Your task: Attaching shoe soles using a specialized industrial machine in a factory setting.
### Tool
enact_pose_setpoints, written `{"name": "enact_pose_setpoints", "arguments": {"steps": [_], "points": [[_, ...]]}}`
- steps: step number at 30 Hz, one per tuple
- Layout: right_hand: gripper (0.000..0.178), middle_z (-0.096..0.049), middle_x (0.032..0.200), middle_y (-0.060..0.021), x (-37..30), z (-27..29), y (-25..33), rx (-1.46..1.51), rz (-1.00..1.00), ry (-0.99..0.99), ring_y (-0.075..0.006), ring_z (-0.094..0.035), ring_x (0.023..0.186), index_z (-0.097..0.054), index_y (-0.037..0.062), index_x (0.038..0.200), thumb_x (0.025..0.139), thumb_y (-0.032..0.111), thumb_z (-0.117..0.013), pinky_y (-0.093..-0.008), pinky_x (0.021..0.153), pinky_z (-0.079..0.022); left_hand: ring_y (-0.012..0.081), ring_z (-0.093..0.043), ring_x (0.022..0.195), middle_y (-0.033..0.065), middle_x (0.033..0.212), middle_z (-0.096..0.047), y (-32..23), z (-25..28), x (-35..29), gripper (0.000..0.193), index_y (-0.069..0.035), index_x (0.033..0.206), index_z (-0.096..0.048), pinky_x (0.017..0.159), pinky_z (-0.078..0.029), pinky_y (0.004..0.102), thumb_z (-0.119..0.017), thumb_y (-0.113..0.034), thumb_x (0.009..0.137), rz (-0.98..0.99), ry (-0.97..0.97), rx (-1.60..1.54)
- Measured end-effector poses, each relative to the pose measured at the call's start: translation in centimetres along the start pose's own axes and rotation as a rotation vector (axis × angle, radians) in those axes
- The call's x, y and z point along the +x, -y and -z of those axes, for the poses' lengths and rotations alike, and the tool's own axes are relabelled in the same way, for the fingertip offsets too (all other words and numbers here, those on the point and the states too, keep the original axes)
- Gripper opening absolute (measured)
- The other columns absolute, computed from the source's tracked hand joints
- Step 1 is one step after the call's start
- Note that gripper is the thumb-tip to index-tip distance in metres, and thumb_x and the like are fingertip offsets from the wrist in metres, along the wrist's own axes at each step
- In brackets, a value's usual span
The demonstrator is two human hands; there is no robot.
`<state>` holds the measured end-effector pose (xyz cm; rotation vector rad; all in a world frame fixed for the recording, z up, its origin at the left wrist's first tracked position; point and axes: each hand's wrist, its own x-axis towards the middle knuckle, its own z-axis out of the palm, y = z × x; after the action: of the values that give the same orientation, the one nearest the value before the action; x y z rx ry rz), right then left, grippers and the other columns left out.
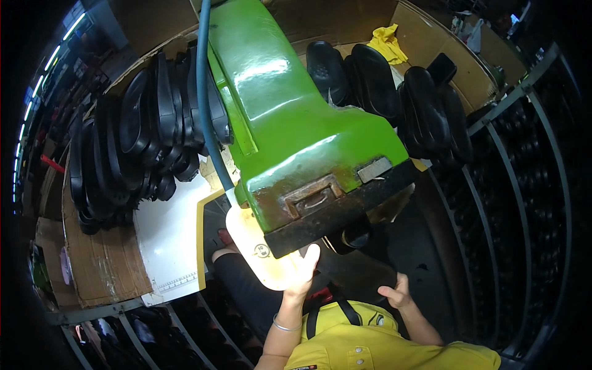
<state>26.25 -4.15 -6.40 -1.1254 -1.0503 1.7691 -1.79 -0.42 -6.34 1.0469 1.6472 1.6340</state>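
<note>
A large green machine head (308,148) with a dark lower edge fills the middle of the view, above my hands. Under its left corner glows a pale rounded panel (256,243), a lamp by its look. My left hand (301,271) is beside the panel, thumb raised, fingers partly lost in the glare. Between my hands lies a dark, flat piece (357,271) that looks like a black shoe sole. My right hand (398,292) is closed on its right end, with the thumb on top. The left hand is at its other end. Shadow hides much of the piece.
Black shoe soles (142,123) stand stacked at left, and more soles (425,111) at right, within cardboard walls (431,37). A blue-grey hose (203,92) runs down the machine. A yellow cloth (386,44) lies at the back. Metal racks (493,142) flank me.
</note>
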Motion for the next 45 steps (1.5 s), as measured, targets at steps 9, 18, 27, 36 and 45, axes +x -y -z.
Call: {"name": "enact_pose_setpoints", "arguments": {"steps": [9,18,27,36,45], "points": [[0.035,-0.063,0.095,-0.0071,3.3,1.4,6.1,-0.027,0.307,-0.343,-0.0149,-0.06,0.083,-0.059,-0.0037,0.103,0.07,0.005,-0.065,-0.0258,0.077,-0.047,0.0009,-0.043,0.054,-0.0009,0.082,-0.06,-1.8,-0.5,-0.1,0.026,0.005,0.105,-0.059,0.045,-0.031,0.0166,-0.06,0.008,0.08,-0.027,0.032,-0.017],[0.026,-0.062,0.097,-0.0067,10.5,0.5,12.7,-0.075,0.384,-0.34,-0.0151,-0.058,0.089,-0.058,0.0023,0.103,0.079,0.009,-0.064,-0.0256,0.08,-0.047,0.0142,-0.056,0.094,0.0091,0.11,-0.061,-3.9,-0.7,0.5,0.041,0.006,0.118,-0.055,0.084,-0.044,0.0265,-0.064,0.004,0.078,-0.13,0.049,0.065],[0.03,-0.061,0.093,-0.0068,15.0,-2.1,13.9,0.153,0.34,-0.192,-0.0129,-0.061,0.082,-0.052,0.005,0.102,0.076,-0.001,-0.065,-0.0243,0.074,-0.05,0.0214,-0.051,0.114,0.0129,0.124,-0.054,-5.2,1.8,-0.7,0.059,0.009,0.131,-0.041,0.101,-0.037,0.0336,-0.065,0.002,0.077,-0.045,0.12,-0.099],[0.027,-0.06,0.086,-0.0051,14.1,-4.1,12.4,0.1,0.309,-0.148,-0.011,-0.059,0.079,-0.051,0.0055,0.093,0.074,0.004,-0.069,-0.0243,0.071,-0.048,0.0181,-0.065,0.088,0.0115,0.098,-0.067,-7.0,3.3,-0.2,0.033,0.009,0.105,-0.059,0.082,-0.051,0.0291,-0.065,-0.012,0.08,0.045,-0.018,-0.314],[0.023,-0.064,0.094,-0.0072,12.1,0.3,13.2,0.2,0.256,-0.333,-0.0169,-0.063,0.085,-0.056,0.0036,0.101,0.08,0.001,-0.063,-0.0269,0.077,-0.05,0.0126,-0.06,0.089,0.0068,0.099,-0.067,-6.7,-1.7,0.9,0.028,0.004,0.107,-0.061,0.083,-0.047,0.0267,-0.068,-0.005,0.082,0.057,0.117,0.03]]}}
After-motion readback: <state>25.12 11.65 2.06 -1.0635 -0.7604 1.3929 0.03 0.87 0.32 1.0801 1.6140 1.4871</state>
